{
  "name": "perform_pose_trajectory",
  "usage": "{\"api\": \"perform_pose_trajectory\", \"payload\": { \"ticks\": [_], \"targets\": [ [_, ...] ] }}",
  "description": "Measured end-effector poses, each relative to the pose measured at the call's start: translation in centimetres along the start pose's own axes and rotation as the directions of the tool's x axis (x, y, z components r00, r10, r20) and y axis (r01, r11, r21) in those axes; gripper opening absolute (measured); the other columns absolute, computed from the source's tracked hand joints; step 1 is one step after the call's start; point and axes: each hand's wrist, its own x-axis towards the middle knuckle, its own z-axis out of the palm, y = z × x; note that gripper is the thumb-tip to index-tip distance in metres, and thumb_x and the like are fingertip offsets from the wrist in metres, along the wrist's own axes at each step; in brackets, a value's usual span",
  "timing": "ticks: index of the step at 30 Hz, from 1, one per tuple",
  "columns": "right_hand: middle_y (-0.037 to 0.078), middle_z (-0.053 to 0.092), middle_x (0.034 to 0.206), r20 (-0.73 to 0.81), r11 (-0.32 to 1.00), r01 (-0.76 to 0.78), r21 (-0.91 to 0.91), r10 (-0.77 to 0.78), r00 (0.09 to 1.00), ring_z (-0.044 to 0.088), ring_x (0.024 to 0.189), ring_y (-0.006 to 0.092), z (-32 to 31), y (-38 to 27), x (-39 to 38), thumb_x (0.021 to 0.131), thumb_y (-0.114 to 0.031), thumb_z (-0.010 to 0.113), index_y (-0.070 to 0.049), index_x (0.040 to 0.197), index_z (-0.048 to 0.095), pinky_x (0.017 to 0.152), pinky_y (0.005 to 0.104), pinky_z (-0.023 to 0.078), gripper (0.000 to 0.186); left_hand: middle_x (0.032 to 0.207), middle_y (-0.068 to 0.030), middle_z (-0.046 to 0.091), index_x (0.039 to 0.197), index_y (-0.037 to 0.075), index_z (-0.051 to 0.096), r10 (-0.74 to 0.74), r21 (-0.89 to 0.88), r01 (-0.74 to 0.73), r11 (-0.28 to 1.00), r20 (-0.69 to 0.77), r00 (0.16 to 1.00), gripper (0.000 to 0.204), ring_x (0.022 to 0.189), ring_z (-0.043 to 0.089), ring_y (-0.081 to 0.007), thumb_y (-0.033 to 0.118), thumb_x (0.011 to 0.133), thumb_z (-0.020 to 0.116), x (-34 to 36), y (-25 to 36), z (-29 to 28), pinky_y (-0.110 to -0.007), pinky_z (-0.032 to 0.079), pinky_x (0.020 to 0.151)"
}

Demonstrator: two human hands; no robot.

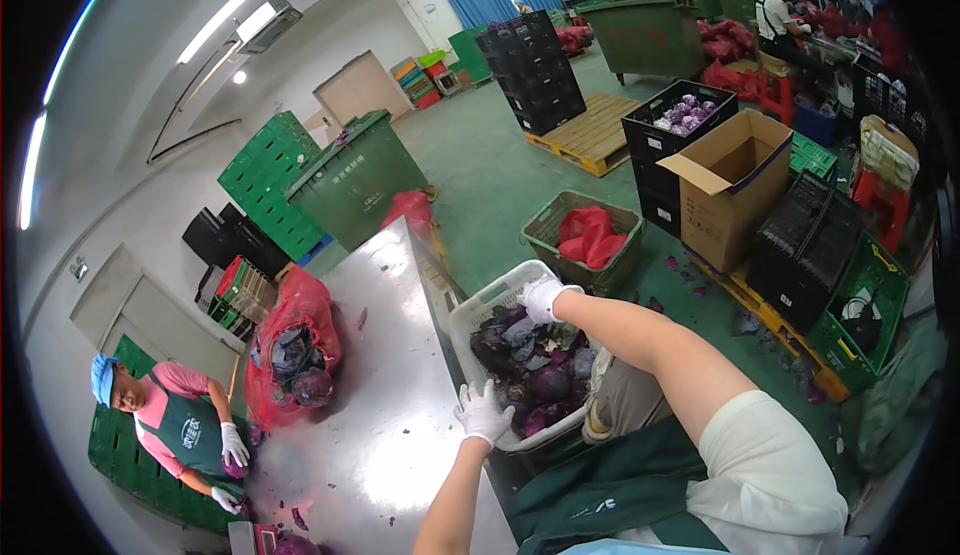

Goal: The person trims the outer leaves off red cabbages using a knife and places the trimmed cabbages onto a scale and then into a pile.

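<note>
A shiny metal table (390, 365) runs along the left of the white basket (461, 329), with a stuffed red net bag (322, 317) farther left. Inside the basket lies a heap of purple cabbage (549, 385). My left hand (485, 415) is spread wide at the basket's left edge, holding nothing, while my right hand (543, 301) bends at its far rim (whether it grips anything, I cannot tell).

From here I can't see the floor of the crate (497, 293) right of the table (390, 375): leaves (548, 383) cover it. At the table's near left, a cabbage (296, 546) and a red-and-grey box (243, 538) are cut off. Far beyond the table, a worker (772, 15) handles something too small for me.
</note>
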Motion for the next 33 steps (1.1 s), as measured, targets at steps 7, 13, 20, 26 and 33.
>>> {"api": "perform_pose_trajectory", "payload": {
  "ticks": [7, 13, 20, 26, 33],
  "targets": [
    [0.019, 0.064, 0.105, 0.154, 0.996, -0.083, -0.035, 0.088, 0.984, 0.062, 0.098, 0.0356, 0.4, 4.6, 0.8, 0.076, -0.017, 0.054, 0.001, 0.103, 0.066, 0.081, 0.0514, 0.046, 0.035, 0.139, -0.0177, 0.034, 0.137, 0.016, 0.036, 0.048, 0.134, -0.076, 0.988, 0.198, 0.979, 0.075, 0.134, 0.023, -0.0341, 0.046, 0.074, 0.064, 1.7, 1.5, 5.0, -0.057, 0.026, 0.103],
    [0.021, 0.056, 0.121, 0.449, 0.991, -0.119, -0.056, 0.132, 0.884, 0.054, 0.11, 0.0406, 2.6, 7.2, -0.7, 0.078, -0.02, 0.052, 0.001, 0.118, 0.058, 0.087, 0.0505, 0.042, 0.045, 0.14, -0.014, 0.036, 0.137, 0.017, 0.037, -0.034, 0.141, -0.019, 0.99, 0.363, 0.931, 0.071, 0.133, 0.027, -0.0319, 0.047, 0.077, 0.062, 1.7, 3.4, 8.9, -0.055, 0.028, 0.104],
    [0.013, 0.064, 0.108, 0.553, 0.944, -0.27, 0.192, 0.123, 0.824, 0.062, 0.096, 0.03, 0.1, 5.5, -2.6, 0.079, -0.015, 0.047, -0.004, 0.111, 0.063, 0.079, 0.0418, 0.049, 0.037, 0.137, -0.0143, 0.039, 0.132, 0.015, 0.042, -0.159, 0.073, 0.141, 0.987, 0.489, 0.858, 0.063, 0.131, 0.031, -0.0338, 0.042, 0.079, 0.059, -0.4, 2.9, 14.7, -0.055, 0.029, 0.103],
    [0.012, 0.062, 0.11, 0.628, 0.906, -0.366, 0.211, 0.162, 0.762, 0.061, 0.094, 0.0277, 3.6, 9.9, -3.0, 0.08, -0.023, 0.048, -0.004, 0.116, 0.059, 0.078, 0.0404, 0.048, 0.041, 0.133, -0.0131, 0.044, 0.129, 0.014, 0.044, -0.187, 0.009, 0.2, 0.98, 0.402, 0.896, 0.058, 0.13, 0.033, -0.0296, 0.038, 0.079, 0.06, -1.4, 5.2, 15.8, -0.052, 0.03, 0.102],
    [0.012, 0.061, 0.113, 0.665, 0.821, -0.49, 0.292, 0.194, 0.721, 0.059, 0.096, 0.0288, 4.2, 9.1, -2.3, 0.082, -0.024, 0.048, -0.002, 0.117, 0.057, 0.081, 0.0418, 0.046, 0.042, 0.127, -0.0138, 0.047, 0.123, 0.011, 0.049, -0.06, 0.116, 0.039, 0.992, 0.18, 0.982, 0.052, 0.128, 0.035, -0.0299, 0.035, 0.078, 0.061, 0.0, 3.2, 15.4, -0.054, 0.031, 0.101]
  ]
}}
